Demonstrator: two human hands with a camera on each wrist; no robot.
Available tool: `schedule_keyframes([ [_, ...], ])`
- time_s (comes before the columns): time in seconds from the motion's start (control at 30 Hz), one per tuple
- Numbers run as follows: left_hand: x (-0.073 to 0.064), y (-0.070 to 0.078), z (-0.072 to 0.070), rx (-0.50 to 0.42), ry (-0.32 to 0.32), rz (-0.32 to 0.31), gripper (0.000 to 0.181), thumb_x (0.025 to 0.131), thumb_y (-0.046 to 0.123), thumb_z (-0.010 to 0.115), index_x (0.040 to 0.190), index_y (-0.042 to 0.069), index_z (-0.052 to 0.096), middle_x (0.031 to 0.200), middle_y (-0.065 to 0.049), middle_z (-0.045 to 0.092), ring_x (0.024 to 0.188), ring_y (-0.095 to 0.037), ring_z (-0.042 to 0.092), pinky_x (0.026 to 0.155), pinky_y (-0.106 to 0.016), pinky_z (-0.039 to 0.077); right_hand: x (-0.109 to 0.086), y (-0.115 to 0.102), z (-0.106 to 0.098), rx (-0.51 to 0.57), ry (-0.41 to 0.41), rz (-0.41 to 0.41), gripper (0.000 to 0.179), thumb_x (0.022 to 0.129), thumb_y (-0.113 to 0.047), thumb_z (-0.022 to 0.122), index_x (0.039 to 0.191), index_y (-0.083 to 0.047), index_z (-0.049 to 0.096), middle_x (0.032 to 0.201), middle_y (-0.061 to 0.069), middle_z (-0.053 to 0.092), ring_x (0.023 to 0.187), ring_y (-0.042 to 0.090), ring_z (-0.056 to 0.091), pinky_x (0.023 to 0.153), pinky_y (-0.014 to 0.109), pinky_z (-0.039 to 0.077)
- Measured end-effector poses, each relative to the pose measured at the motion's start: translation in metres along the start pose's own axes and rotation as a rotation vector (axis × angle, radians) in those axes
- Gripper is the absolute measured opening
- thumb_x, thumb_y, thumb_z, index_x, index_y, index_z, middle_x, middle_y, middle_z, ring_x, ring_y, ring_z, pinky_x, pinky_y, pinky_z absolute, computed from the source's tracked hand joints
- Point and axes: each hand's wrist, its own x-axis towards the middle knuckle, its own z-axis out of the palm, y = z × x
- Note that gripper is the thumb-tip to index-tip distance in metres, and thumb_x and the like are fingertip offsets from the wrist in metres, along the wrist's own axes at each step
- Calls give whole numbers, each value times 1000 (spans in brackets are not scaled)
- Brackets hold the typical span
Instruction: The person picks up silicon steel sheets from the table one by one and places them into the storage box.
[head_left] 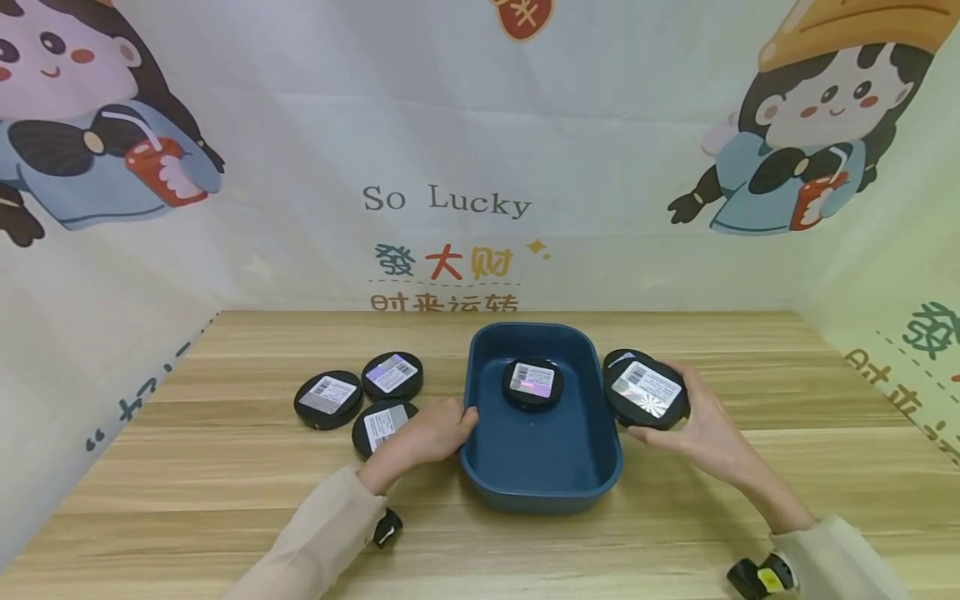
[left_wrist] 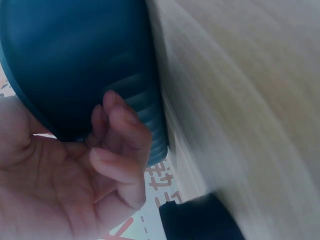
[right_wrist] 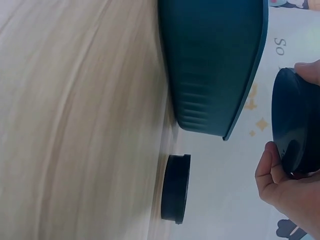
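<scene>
A deep blue rectangular plastic bin [head_left: 542, 467] stands on the table, with one flat round black container [head_left: 514, 397] bearing a white label inside it. My left hand [head_left: 435, 429] pinches the bin's left rim; in the left wrist view its fingers [left_wrist: 120, 170] curl beside the outer wall. My right hand [head_left: 712, 442] holds another labelled round black container [head_left: 637, 408] by its edge, tilted and raised off the table near the bin's right side. Partly hidden behind it is one more black container [head_left: 619, 356], which the right wrist view shows lying on the table.
Left of the bin lie three more round black containers, one at the far left [head_left: 327, 400], one behind [head_left: 392, 375] and one partly covered by my left arm [head_left: 375, 432]. A printed cloth backdrop [head_left: 450, 108] stands behind the wooden table [head_left: 187, 492].
</scene>
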Motion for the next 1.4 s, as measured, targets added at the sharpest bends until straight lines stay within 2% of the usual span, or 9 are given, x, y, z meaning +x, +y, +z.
schedule_keyframes([
  [0.23, 0, 0, 0, -12, -6, -8, 34, 92, 16, 36, 62, 7, 48, 58, -5, 45, 56, -19, 46, 54, -29, 37, 4, -5, 0, 36, -31, 36, 86, 67, -29, 76, 132, -1, 27, 122, 22, 43, 109, 35, 43, 86, 50, 34],
  [0.83, 0, 0, 0, -11, -14, -18, 35, 92, 17, 36, 62, 6, 49, 60, -6, 45, 59, -20, 47, 57, -31, 39, 17, -25, 13, 18, -81, -22, 84, 70, -29, 74, 133, 0, 26, 124, 22, 43, 110, 35, 43, 89, 52, 35],
  [0.9, 1, -2, 1, -10, -12, -7, 35, 92, 18, 35, 62, 7, 49, 60, -6, 46, 59, -20, 48, 57, -31, 39, 19, -27, 14, 20, -88, -23, 84, 70, -30, 73, 133, 1, 26, 124, 22, 42, 110, 35, 44, 89, 51, 36],
  [0.93, 5, -8, 5, -6, -5, 15, 37, 93, 20, 33, 62, 8, 49, 60, -6, 46, 57, -19, 47, 56, -30, 38, 20, -28, 15, 26, -93, -24, 84, 70, -29, 73, 133, 1, 27, 124, 22, 42, 109, 35, 44, 88, 50, 37],
  [1.07, 6, -12, 6, -13, -6, 27, 37, 93, 20, 33, 62, 7, 49, 60, -6, 46, 56, -20, 47, 54, -30, 38, 26, -30, 20, 49, -97, -37, 82, 70, -29, 74, 132, -1, 29, 123, 20, 43, 106, 32, 46, 85, 46, 40],
  [1.23, -2, 1, -1, -22, -7, 0, 34, 92, 17, 36, 64, 6, 50, 60, -7, 46, 58, -20, 47, 56, -31, 38, 31, -32, 25, 60, -87, -54, 79, 68, -29, 75, 130, -2, 34, 120, 18, 47, 102, 29, 48, 82, 42, 41],
  [1.4, -1, 1, -1, -8, -6, -4, 34, 92, 17, 36, 62, 7, 48, 60, -5, 45, 57, -19, 46, 56, -30, 38, 35, -31, 30, 40, -106, -51, 80, 69, -31, 75, 130, -1, 34, 121, 19, 46, 104, 31, 47, 85, 46, 40],
])
